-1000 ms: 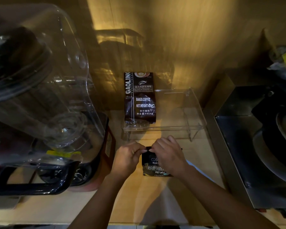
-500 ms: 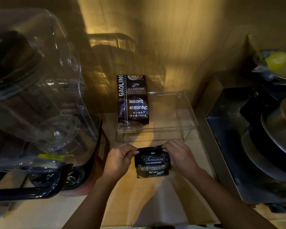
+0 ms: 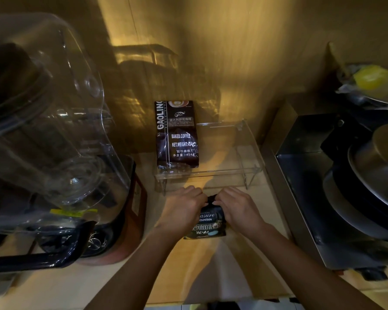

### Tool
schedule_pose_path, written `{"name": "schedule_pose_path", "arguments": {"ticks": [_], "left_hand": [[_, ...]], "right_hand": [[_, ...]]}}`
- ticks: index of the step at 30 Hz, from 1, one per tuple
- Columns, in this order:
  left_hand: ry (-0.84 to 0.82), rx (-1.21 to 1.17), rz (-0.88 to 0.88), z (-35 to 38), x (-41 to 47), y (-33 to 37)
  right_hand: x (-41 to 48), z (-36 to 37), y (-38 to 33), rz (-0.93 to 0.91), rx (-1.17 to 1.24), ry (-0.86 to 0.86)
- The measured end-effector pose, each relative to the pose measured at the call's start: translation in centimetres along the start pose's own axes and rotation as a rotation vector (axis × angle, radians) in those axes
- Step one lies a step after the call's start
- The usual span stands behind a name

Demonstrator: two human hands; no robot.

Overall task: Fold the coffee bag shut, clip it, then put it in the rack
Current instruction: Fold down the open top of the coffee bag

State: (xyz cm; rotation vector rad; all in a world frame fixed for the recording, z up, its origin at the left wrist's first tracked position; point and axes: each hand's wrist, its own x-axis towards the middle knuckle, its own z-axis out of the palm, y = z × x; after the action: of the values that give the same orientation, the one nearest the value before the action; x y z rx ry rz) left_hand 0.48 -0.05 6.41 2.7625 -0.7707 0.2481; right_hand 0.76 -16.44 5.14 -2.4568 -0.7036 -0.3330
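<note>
A small black coffee bag [image 3: 207, 224] with light lettering stands on the wooden counter in front of me. My left hand [image 3: 183, 208] and my right hand [image 3: 236, 208] both pinch its top, close together, and cover the upper corners. Just behind them stands a clear acrylic rack [image 3: 246, 153]. A taller dark coffee bag [image 3: 176, 135] stands upright in the rack's left part. No clip shows in the frame.
A big blender with a clear cover [image 3: 49, 139] fills the left side. At the right a steel unit [image 3: 307, 175] carries dark round pans [image 3: 372, 175]. A wooden wall [image 3: 233, 52] closes the back. The counter edge [image 3: 211, 300] runs near me.
My two hands have drawn closer together over the small bag's top, covering more of its label. The bag stays at the same spot on the counter.
</note>
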Motion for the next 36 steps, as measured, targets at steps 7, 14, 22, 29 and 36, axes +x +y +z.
{"name": "schedule_pose_path", "arguments": {"ticks": [7,14,22,29,36], "left_hand": [[0.053,0.019,0.019,1.1,1.3,1.7],[0.092,0.025,-0.044,1.0,0.0,0.0],[0.052,-0.025,-0.134,0.0,-3.1,-2.5],[0.02,0.063,-0.179,-0.9,-3.4,-2.2],[-0.043,0.027,0.013,-0.5,-0.3,1.4]], "right_hand": [[-0.7,-0.4,1.0,0.105,0.04,0.009],[-0.9,-0.4,1.4,0.105,0.073,-0.017],[-1.0,-1.1,1.0,0.042,0.112,-0.045],[-1.2,-1.2,1.1,0.043,0.121,-0.03],[-1.2,-0.7,0.5,0.031,0.103,-0.042]]}}
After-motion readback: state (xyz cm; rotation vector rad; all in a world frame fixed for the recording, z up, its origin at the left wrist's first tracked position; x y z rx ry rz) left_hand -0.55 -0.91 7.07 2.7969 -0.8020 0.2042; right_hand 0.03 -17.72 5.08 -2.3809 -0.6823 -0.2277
